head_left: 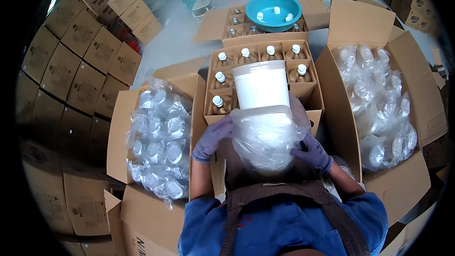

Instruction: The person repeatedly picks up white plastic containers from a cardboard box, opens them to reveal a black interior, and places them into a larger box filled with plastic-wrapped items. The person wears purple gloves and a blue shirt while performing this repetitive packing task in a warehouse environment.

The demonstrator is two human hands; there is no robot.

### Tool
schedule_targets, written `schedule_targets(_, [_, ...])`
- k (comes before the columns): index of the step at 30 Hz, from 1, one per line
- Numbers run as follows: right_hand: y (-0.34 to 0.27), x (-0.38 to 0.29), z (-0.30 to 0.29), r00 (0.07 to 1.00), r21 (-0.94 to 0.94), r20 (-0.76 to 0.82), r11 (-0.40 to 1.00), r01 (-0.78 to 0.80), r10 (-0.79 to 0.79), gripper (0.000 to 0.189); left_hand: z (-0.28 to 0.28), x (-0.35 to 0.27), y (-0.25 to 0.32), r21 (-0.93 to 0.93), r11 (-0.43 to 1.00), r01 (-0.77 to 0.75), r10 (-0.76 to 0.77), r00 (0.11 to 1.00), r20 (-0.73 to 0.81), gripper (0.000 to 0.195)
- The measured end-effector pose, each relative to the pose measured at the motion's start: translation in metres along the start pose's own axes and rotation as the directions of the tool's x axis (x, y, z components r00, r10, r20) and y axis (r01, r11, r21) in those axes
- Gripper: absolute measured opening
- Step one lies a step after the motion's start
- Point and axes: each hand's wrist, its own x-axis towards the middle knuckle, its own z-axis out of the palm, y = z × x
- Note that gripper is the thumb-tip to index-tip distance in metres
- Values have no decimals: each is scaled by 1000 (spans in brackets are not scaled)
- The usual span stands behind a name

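Observation:
A white plastic tub (262, 87) with a translucent rim leans over the front middle of a divided carton (316, 94). Crinkled clear plastic bag film (265, 138) covers its near end, above my lap. A rounded pale shape shows through the film; I cannot tell whether it belongs to the tub. My right hand (314, 153), in a purple glove, grips the film's right side with thumb and fingers. At the left edge of the film is my left hand (213, 138), gloved alike and blurred, its fingertips partly lost against the plastic. Bottles with white caps (270, 50) stand in the carton's cells.
Open cartons of film-wrapped clear containers flank me at left (156, 135) and right (380, 113). Behind the divided carton, a teal basin (273, 10) with a few white caps rests on another carton of bottles (231, 32). Stacked closed cartons (78, 60) line the left side.

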Motion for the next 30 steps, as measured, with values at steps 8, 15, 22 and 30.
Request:
schedule_targets(8, [-21, -2, -13, 931, -469, 338, 834, 291, -134, 45, 4, 176, -6, -775, 623, -109, -5, 990, -143, 48])
schedule_targets(15, [-166, 126, -75, 782, -472, -315, 804, 362, -537, 52, 61, 172, 13, -630, 715, -303, 275, 951, -145, 22])
schedule_targets(22, [-96, 217, -49, 811, 109, -187, 809, 578, -554, 19, 25, 145, 8, -468, 862, -195, 88, 967, -240, 57])
schedule_targets(30, [-65, 307, -34, 987, 882, -87, 451, 138, -133, 53, 14, 134, 65, 198, 973, -115, 192, 881, -432, 38])
